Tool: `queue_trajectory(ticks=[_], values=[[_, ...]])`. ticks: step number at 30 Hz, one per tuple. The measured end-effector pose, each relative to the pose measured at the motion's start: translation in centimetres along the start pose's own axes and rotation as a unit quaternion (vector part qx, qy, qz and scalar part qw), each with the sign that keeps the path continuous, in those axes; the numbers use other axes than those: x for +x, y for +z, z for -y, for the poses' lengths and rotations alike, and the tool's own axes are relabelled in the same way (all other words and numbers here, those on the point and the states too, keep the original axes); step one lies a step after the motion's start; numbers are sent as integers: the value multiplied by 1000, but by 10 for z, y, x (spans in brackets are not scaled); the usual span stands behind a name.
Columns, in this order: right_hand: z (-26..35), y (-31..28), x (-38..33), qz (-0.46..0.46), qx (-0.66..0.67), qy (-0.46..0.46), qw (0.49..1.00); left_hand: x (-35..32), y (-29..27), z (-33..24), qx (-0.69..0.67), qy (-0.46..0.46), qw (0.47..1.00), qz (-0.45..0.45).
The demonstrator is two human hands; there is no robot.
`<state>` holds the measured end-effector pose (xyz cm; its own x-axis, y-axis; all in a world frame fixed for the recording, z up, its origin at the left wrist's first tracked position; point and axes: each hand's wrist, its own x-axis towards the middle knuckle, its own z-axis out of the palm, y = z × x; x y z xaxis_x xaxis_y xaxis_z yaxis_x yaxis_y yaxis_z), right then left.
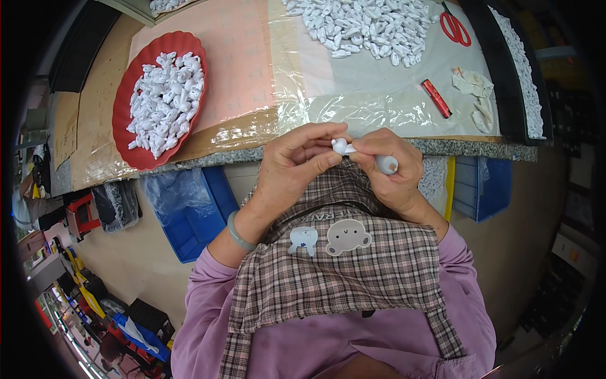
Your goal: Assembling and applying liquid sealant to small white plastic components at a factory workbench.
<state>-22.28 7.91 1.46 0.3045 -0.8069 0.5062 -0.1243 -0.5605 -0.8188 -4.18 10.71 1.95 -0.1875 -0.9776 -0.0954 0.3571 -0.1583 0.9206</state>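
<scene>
In front of my apron, just short of the table edge, both hands meet around a small white plastic figure (pixel 341 146). My left hand (pixel 302 158) pinches it between thumb and fingers. My right hand (pixel 394 161) is closed around a rounded pale grey handle (pixel 387 165) with a brownish spot on its end. The fingers hide the rest of that tool. The right thumb and forefinger come right up to the figure; whether they also grip it, I cannot tell.
A red scalloped tray (pixel 120 120) full of white figures stands on the table at left. At the back lies a heap of long white pieces (pixel 366 28). Red-handled scissors (pixel 456 28), a red tube (pixel 436 98) and crumpled paper (pixel 473 85) lie right. Blue bins (pixel 183 237) sit below.
</scene>
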Motion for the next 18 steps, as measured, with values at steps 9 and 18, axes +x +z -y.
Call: queue_trajectory(ticks=[9, 18], values=[[0, -4, -8, 11, -90, -113, 989, -2, -2, 6, 97, 61, 993, 41], [1, -6, -10, 7, -97, -121, 988, -4, 1, -2, 230, 94, 968, 46]])
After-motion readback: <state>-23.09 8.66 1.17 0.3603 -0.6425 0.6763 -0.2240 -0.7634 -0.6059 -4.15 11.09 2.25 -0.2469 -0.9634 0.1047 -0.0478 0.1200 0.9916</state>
